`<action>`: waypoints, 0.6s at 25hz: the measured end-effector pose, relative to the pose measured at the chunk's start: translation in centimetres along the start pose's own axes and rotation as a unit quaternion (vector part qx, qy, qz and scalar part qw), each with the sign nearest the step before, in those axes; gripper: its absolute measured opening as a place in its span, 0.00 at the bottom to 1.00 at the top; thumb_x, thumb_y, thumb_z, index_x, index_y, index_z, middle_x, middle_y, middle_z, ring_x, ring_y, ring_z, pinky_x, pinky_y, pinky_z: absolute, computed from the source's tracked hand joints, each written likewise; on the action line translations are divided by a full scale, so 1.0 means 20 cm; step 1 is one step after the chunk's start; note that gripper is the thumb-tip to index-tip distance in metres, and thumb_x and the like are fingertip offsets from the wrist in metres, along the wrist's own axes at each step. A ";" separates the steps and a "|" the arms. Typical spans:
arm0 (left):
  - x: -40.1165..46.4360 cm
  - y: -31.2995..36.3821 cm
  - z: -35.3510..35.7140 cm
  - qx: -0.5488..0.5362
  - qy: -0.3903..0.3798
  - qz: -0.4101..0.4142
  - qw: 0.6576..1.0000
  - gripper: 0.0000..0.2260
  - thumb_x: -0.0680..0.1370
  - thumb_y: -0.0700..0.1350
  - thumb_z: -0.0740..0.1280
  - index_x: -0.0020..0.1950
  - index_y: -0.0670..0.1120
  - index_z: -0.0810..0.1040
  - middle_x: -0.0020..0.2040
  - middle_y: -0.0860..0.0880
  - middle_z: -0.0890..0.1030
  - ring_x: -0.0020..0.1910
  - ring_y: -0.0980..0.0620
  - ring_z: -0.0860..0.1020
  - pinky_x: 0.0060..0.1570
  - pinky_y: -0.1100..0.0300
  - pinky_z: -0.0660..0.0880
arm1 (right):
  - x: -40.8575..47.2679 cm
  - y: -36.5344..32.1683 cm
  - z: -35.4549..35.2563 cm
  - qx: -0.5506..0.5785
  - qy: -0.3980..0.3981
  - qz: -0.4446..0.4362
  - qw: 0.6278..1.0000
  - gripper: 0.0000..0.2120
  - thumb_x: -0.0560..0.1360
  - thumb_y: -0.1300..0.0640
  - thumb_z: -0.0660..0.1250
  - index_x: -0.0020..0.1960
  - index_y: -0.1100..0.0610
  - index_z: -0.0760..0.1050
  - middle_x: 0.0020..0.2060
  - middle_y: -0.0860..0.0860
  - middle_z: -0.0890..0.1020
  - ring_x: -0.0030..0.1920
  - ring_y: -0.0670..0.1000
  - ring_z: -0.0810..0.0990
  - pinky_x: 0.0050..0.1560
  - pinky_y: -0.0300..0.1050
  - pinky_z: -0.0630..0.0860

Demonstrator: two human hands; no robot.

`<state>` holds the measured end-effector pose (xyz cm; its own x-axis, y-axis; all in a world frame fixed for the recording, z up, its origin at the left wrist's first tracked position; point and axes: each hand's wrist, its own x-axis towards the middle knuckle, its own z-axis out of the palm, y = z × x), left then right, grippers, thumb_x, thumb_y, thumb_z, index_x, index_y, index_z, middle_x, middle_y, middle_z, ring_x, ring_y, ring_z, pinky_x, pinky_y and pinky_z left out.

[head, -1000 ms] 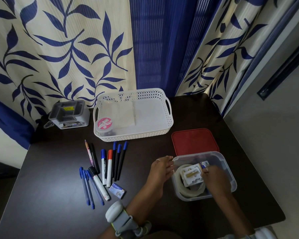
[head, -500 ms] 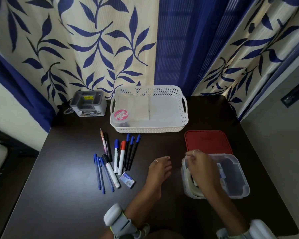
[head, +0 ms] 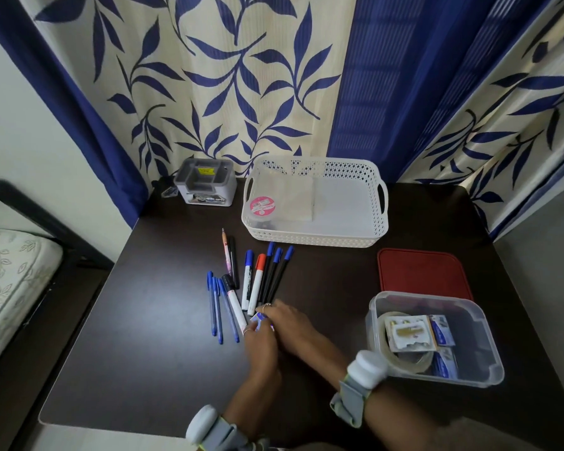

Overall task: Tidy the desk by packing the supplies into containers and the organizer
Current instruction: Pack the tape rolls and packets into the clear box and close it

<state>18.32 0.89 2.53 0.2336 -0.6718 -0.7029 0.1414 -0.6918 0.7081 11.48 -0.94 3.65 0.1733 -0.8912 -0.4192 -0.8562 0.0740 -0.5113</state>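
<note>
Both hands meet over a small blue-and-white packet (head: 260, 321) at the near end of the pens: left hand (head: 260, 348) and right hand (head: 288, 323) pinch its edges. The clear plastic tub (head: 476, 369) holds a tape roll and packets. A white lattice basket (head: 316, 237) sits on the dark desk (head: 150, 320).

The right hand (head: 290, 323) has left the clear container (head: 437, 340) and crossed to the small blue-and-white packet (head: 260, 320) lying by the pens, its fingers now on it. The left hand (head: 261, 343) has moved in from beside the container to the same packet, touching its near edge.
</note>
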 end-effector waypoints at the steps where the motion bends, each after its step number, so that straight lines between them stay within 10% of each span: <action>1: 0.00 0.00 -0.01 -0.005 0.004 -0.013 1.000 0.13 0.78 0.40 0.57 0.54 0.32 0.74 0.37 0.41 0.76 0.37 0.46 0.75 0.33 0.58 0.71 | 0.01 0.00 0.03 -0.020 -0.002 -0.001 1.000 0.14 0.79 0.54 0.57 0.61 0.57 0.73 0.57 0.60 0.73 0.60 0.61 0.73 0.56 0.50 0.71; 15: -0.02 -0.05 0.02 -0.017 -0.058 -0.076 0.995 0.16 0.80 0.46 0.57 0.56 0.35 0.76 0.41 0.41 0.79 0.44 0.44 0.78 0.41 0.53 0.75 | -0.06 0.04 0.06 -0.057 0.040 0.036 0.997 0.13 0.79 0.60 0.56 0.62 0.59 0.70 0.61 0.60 0.69 0.61 0.62 0.71 0.55 0.52 0.72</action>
<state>17.77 1.73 2.18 0.0939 -0.5871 -0.8040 0.2000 -0.7800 0.5929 11.17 0.74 2.83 0.0739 -0.9188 -0.3877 -0.9153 0.0919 -0.3922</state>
